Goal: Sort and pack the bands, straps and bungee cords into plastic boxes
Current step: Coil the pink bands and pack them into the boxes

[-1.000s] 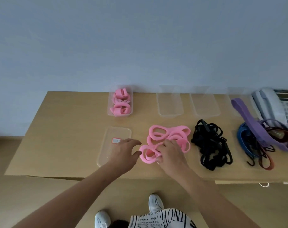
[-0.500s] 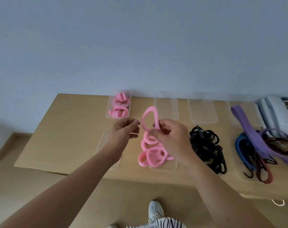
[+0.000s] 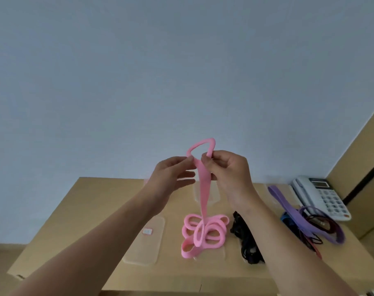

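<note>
A clear plastic lid (image 3: 143, 242) with a small red-and-white label lies flat on the desk (image 3: 92, 201), near its front edge at the left.

The left hand (image 3: 169, 178) is raised above the desk. Its thumb and forefinger pinch the pink band (image 3: 203, 189) just below the band's top loop; the other fingers (image 3: 185, 175) extend loosely and hold nothing.

The pink band hangs straight down between the two hands. Its lower end runs into the pile of pink bands (image 3: 205, 233), which rests on the desk to the right of the lid.

The right hand (image 3: 228, 174) is level with the left hand. Its fingers are curled and pinch the right side of the band's top loop.

A clear plastic box (image 3: 213, 196) stands at the back of the desk, partly hidden behind the band and the right hand.

A tangle of black cords (image 3: 247, 242) lies just beside the pink pile. Further right, a purple strap (image 3: 292, 212) lies across blue and dark red cords (image 3: 310, 228). A white telephone (image 3: 322, 197) stands at the right rear of the desk.
</note>
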`<state>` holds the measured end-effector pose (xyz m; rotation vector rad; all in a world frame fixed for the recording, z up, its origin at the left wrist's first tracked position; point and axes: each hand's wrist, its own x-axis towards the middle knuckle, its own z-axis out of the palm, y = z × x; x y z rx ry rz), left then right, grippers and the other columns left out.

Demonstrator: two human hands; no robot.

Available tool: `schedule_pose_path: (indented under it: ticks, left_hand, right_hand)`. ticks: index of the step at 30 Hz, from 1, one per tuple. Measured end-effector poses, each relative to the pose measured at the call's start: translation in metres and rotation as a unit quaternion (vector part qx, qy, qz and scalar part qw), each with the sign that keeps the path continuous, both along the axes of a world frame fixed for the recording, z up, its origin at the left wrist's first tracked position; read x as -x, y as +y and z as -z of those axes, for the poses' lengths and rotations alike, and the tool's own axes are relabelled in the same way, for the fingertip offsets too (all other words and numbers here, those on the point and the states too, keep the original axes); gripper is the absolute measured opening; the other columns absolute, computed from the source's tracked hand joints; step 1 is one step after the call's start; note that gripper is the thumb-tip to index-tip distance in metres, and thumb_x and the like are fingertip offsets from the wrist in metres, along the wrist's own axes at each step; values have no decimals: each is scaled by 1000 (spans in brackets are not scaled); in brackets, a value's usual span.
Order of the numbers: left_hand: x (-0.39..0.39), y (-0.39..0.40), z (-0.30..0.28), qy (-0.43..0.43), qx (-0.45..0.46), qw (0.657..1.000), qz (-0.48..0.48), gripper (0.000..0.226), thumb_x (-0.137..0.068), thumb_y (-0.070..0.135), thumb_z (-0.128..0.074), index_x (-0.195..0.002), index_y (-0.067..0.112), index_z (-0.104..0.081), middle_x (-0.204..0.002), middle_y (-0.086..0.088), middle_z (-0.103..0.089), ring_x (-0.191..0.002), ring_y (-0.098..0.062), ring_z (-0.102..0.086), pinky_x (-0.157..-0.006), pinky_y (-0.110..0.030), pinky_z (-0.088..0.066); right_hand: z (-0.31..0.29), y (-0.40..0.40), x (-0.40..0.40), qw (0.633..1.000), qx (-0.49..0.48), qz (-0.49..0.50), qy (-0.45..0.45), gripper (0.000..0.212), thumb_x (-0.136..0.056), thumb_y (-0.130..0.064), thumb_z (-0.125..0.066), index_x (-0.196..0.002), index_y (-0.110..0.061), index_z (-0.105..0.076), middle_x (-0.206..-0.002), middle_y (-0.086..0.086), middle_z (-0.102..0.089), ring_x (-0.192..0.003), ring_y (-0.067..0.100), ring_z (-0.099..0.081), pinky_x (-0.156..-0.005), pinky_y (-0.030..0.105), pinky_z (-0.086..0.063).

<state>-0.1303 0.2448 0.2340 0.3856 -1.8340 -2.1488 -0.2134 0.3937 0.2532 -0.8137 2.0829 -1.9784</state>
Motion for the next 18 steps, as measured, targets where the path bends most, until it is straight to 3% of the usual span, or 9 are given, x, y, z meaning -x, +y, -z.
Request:
schedule_pose_path:
  ticks: [3, 7, 11, 18]
  left_hand:
    - [-20, -1, -37, 47, 34, 998, 3, 28, -94, 31, -70, -106, 6, -74, -113, -20, -73, -111, -37, -68, -95, -47, -58]
    - [-45, -3, -87, 114, 39, 993, 5, 24, -93, 16, -69, -108, -4, -69, -111, -27, -71, -106, -45, -69, -94, -49, -58]
    - [-71, 0, -130, 163, 53, 985, 12, 19, -94, 9, -65, -106, -4, -67, -100, -20, -76, -93, -37, -75, -80, -39, -61]
    - [-117, 7, -187, 219, 81, 972, 23, 14, -91, 12, -69, -103, 7, -71, -97, -14, -77, -89, -35, -76, -73, -39, -62]
  right_hand:
    - [-34, -2, -22, 999, 28, -3, 25, 10, -93, -27, -71, -88, -23, -79, -86, 2, -79, -84, 23, -76, -79, 48, -63]
    - [-76, -4, -52, 997, 69, 8, 43, 7, -92, -21, -73, -88, -19, -79, -86, 4, -79, -84, 25, -76, -78, 46, -63]
    - [-115, -3, -82, 993, 98, 8, 66, 10, -95, -15, -69, -94, -10, -78, -89, 7, -79, -84, 27, -76, -78, 44, -63]
    - [-169, 7, -137, 985, 128, 21, 113, 16, -97, -15, -65, -89, -11, -79, -89, 8, -78, -83, 29, -76, -78, 42, -63]
